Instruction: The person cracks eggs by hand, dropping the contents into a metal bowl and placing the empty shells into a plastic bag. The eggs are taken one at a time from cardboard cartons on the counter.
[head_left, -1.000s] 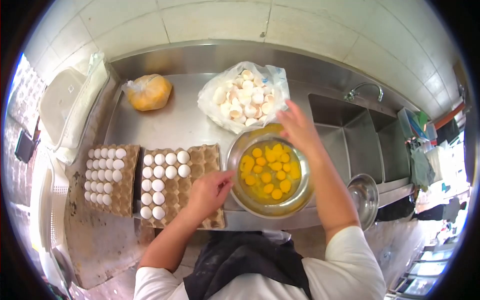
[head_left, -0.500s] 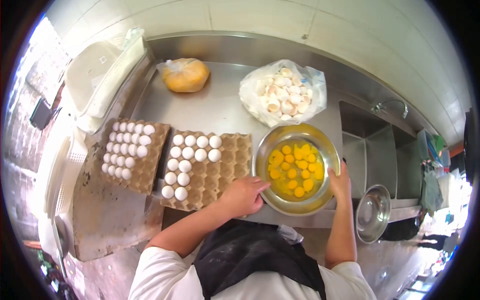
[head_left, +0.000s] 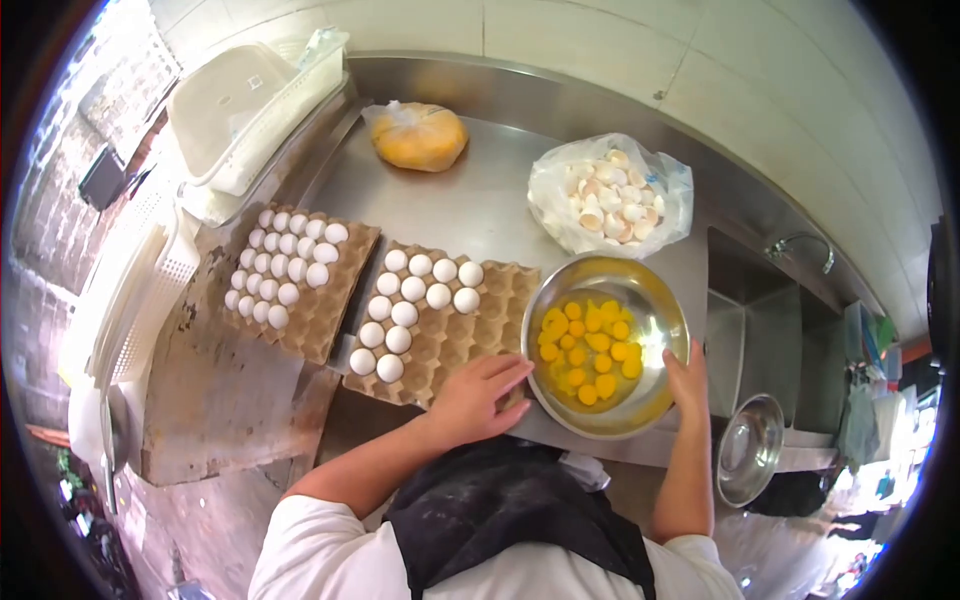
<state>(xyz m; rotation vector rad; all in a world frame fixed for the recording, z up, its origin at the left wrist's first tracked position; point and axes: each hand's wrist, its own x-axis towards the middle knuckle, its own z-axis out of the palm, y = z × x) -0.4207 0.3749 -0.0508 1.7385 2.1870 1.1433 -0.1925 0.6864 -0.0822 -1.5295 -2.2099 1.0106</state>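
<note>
A wide steel bowl (head_left: 655, 295) stands on the counter, with several whole raw egg yolks (head_left: 590, 345) pooled in clear whites toward its left side. My right hand (head_left: 687, 378) grips the bowl's right rim, thumb over the edge. At the opposite side, my left hand (head_left: 478, 398) is open, its fingers stretched toward the left rim and its thumb held apart. Under and beside that hand lies a cardboard egg tray (head_left: 465, 335), part filled with white eggs (head_left: 404, 313) along its left and back.
Farther left sits a second egg tray (head_left: 345, 270) holding white eggs. Behind the bowl, a clear plastic bag (head_left: 550, 190) holds broken eggshells (head_left: 615, 200). An orange-yellow filled bag (head_left: 420, 137) lies at the back. Sinks (head_left: 765, 330) and another steel bowl (head_left: 750, 450) are right.
The view has shifted, so the counter's things appear farther right. My left hand's fingers have straightened and spread beside the rim. My right hand stays on the bowl.
</note>
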